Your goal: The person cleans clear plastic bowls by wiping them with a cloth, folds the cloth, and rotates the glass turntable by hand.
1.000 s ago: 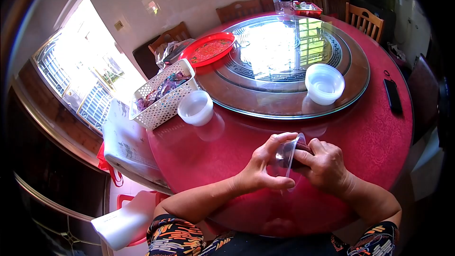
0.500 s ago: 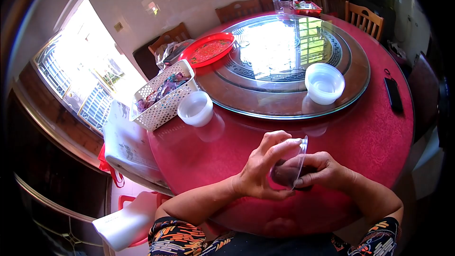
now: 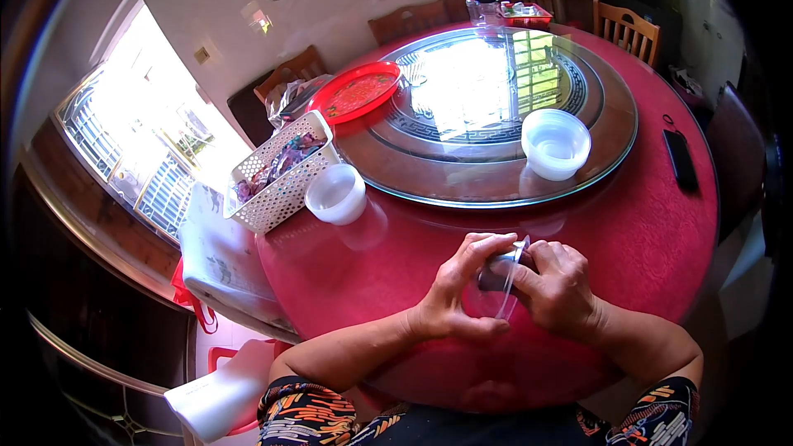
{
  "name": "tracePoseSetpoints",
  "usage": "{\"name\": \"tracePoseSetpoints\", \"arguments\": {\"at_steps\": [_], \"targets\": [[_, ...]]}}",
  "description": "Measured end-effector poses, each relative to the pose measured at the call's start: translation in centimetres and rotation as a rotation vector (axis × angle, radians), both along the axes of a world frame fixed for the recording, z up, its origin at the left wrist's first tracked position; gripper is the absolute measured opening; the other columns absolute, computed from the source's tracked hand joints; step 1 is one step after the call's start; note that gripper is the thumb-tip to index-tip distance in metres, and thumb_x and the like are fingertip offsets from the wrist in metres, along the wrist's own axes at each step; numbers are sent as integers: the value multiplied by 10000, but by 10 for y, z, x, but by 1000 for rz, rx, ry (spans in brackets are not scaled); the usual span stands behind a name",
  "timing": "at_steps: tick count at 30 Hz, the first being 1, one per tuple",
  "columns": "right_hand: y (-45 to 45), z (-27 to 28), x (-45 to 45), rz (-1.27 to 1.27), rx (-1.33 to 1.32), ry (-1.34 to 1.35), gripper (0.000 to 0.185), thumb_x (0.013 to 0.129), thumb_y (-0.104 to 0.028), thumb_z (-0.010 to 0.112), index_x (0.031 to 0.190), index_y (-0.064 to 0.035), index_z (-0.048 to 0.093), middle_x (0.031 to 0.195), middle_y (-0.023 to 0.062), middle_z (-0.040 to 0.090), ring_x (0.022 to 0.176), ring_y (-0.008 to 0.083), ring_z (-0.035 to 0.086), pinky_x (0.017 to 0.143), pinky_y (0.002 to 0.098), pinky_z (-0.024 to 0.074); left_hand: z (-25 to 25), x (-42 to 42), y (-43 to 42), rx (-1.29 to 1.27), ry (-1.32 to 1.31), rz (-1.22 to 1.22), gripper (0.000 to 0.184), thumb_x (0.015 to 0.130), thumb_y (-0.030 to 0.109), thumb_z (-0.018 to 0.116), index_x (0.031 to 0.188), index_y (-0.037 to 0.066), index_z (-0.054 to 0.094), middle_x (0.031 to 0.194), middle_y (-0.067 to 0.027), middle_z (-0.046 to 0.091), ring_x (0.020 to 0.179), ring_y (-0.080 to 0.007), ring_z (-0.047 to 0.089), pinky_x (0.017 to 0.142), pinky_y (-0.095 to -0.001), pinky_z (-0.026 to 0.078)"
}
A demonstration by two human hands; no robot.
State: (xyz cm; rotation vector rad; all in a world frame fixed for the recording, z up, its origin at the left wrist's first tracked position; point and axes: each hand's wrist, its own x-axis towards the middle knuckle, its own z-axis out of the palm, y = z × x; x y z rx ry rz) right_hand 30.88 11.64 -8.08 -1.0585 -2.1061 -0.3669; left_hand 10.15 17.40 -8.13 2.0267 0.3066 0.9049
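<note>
Holding a clear bowl (image 3: 497, 306) sideways in the left hand (image 3: 454, 289), above the worktop (image 3: 396, 264); gripping a partly hidden dark item (image 3: 493, 278) inside with the right hand (image 3: 557, 287).

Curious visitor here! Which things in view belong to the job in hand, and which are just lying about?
Seemingly in the job:
clear bowl, in the left hand
dark item, apparently in the right hand, unclear what
near bowls and far bowls, possibly, since they look similar

Probably just lying about:
basket
red tray
phone
jars
</note>
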Motion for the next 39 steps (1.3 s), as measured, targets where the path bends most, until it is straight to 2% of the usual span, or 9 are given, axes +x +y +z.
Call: {"name": "tracePoseSetpoints", "arguments": {"at_steps": [3, 6, 11, 14, 18, 21, 28, 34, 39], "targets": [[-1, 3, 0, 32, 98, 33, 237, 796, -224, 734, 1021, -156, 761, 779, 64, 554, 647, 216, 586, 528, 373, 465, -3, 1, -2, -366, -21, -106, 1036, 665, 192, 867, 1546, 35, 344, 1428, -148, 508, 1325, -267, 527, 1125, -415, 418], [-1, 10, -3, 122, 159, 65, 226, 781, -210, 732, 1000, -165, 765, 796, 69, 568, 659, 215, 593, 533, 364, 476, -9, 3, -2, -768, -134, -227, 1029, 670, 173, 855, 1545, 27, 334, 1419, -166, 540, 1305, -280, 560, 1156, -434, 403], [1, 5, 0, 326, 100, 19, 320, 771, -219, 728, 1087, -236, 778, 839, 66, 579, 702, 214, 601, 566, 361, 490, -9, 0, 4, -980, -125, -292, 1031, 639, 217, 847, 1520, -11, 363, 1370, -192, 576, 1285, -290, 580, 1154, -434, 423], [-5, 10, 1, 352, 0, -113, 323, 792, -235, 717, 1108, -272, 774, 840, 57, 574, 712, 204, 602, 573, 359, 488, -10, -1, 5, -855, -51, -256, 954, 652, 232, 806, 1500, 36, 415, 1327, -147, 567, 1209, -243, 590, 1088, -388, 466], [-3, 7, 3, 385, 9, -166, 274, 806, -244, 713, 1070, -280, 773, 845, 47, 569, 732, 193, 604, 583, 349, 492, -5, -2, 3, -848, -12, -261, 918, 672, 278, 779, 1484, 27, 431, 1326, -137, 570, 1222, -236, 577, 1099, -381, 456], [-6, 13, -1, 332, 111, -123, 254, 806, -234, 714, 1049, -273, 774, 856, 52, 570, 739, 198, 608, 582, 343, 495, -11, -3, 6, -1020, -93, -345, 874, 703, 301, 750, 1468, 13, 441, 1323, -136, 576, 1225, -238, 572, 1104, -382, 441], [-9, 10, -9, 204, 146, -70, 269, 817, -221, 709, 1078, -204, 773, 870, 86, 579, 736, 214, 604, 569, 351, 487, -13, -4, 7, -1077, -33, -315, 901, 729, 320, 752, 1473, -39, 391, 1347, -182, 577, 1256, -275, 577, 1128, -406, 410], [-9, 9, -7, 48, 80, -81, 244, 831, -229, 701, 1056, -166, 771, 828, 88, 558, 691, 223, 583, 553, 374, 475, -8, -4, 7, -878, -9, -230, 873, 730, 278, 761, 1476, -17, 416, 1346, -186, 600, 1274, -279, 576, 1133, -421, 402], [-6, 7, -6, 4, 4, -52, 184, 829, -216, 709, 991, -148, 764, 778, 79, 549, 671, 227, 587, 551, 387, 479, -6, -3, 3, -633, 16, -143, 934, 739, 291, 839, 1511, 32, 382, 1366, -148, 581, 1286, -266, 560, 1118, -405, 417]]}}
